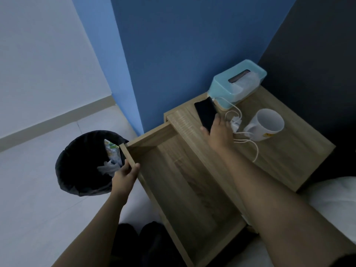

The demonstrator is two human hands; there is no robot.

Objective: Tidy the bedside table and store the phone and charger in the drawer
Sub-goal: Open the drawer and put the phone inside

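Observation:
The wooden bedside table (285, 151) has its drawer (185, 182) pulled far out, and the drawer's inside is bare. My left hand (125, 177) grips the drawer's front edge at its left end. My right hand (219, 133) is closed around the lower end of a black phone (205, 112) at the table's left edge. A white cable plugs into the phone's top. The white charger (236, 125) and its looped cable lie by my fingers, partly hidden under the hand.
A light-blue tissue box (237, 85) stands at the table's back by the blue wall. A white mug (266, 125) stands right of the charger. A black-lined waste bin (86, 164) holding rubbish stands on the floor left of the drawer. White bedding (335, 201) lies at lower right.

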